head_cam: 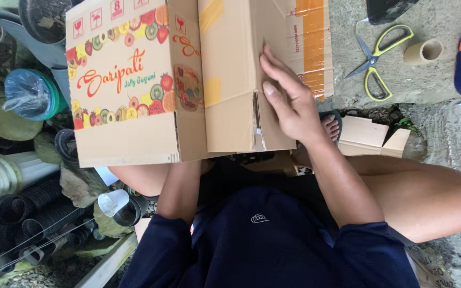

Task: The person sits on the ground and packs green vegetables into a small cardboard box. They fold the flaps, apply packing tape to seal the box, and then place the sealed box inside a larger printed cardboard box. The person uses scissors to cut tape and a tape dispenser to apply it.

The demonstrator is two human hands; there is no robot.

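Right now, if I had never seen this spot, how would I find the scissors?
Start at the big cardboard box with fruit pictures that the right hand presses on. Look past its orange-taped edge to the grey concrete ground at upper right. The scissors lie open there beside a tape roll; their yellow-green loop handles set them apart.

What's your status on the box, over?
Right hand flat on cardboard box flap. Left hand hidden under box. Scissors and tape roll lie apart, nothing blocking.

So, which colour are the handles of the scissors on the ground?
The scissors have yellow-green handles with grey blades; the head view shows them clearly.
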